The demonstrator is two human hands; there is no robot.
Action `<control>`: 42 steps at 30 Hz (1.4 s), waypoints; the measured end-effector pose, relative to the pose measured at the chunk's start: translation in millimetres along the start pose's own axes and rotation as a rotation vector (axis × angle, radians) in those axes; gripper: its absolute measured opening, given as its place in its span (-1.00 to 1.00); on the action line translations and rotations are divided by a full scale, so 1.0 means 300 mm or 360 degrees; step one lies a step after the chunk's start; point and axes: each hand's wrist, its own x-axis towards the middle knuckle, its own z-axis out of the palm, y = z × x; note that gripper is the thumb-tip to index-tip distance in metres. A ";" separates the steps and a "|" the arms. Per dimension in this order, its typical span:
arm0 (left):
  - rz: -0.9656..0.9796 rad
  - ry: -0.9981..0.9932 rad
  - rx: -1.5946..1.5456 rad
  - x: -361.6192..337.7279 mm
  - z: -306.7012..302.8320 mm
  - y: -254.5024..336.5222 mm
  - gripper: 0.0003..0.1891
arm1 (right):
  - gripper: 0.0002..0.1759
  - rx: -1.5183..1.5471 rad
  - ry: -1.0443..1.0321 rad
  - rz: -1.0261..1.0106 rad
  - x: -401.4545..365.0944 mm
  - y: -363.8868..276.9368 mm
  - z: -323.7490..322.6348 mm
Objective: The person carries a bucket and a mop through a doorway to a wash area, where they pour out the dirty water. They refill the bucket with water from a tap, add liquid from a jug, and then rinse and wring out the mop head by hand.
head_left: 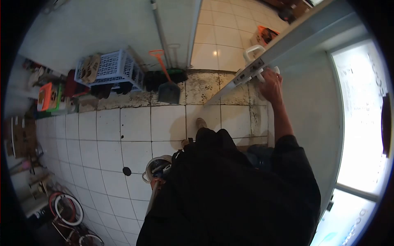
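My right hand (271, 85) is closed around the white door handle (277, 69) on the near face of a door (303, 82). The door stands ajar, and its metal lock edge (250, 70) faces me. Low at my left side, my left hand (157, 182) is wrapped around a long pale pole (152, 197). A light bucket (148, 167) with a loop handle is right beside that hand. Inside the bucket are dark and grey items, partly covered by my black clothing.
A blue plastic crate (107, 67) with shoes stands along the wall. Beside it, a dustpan (169, 92) with an orange handle leans near the dirty threshold (201, 88). A bicycle (69, 210) is at the lower left. A dark round drain (127, 171) marks the tiled floor.
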 end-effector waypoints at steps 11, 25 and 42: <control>0.0331 0.0323 -0.0271 -0.067 0.180 -0.057 -0.77 | -0.64 0.0131 -0.0261 0.0254 0.708 -0.145 0.336; 0.0524 0.0508 -0.0505 0.012 0.509 -0.029 -0.82 | -0.43 0.0298 -0.0345 0.0756 1.394 -0.081 0.744; 0.0542 0.0486 -0.0736 0.153 0.676 0.098 -0.89 | -0.50 0.0074 -0.0212 0.0805 1.560 -0.085 0.795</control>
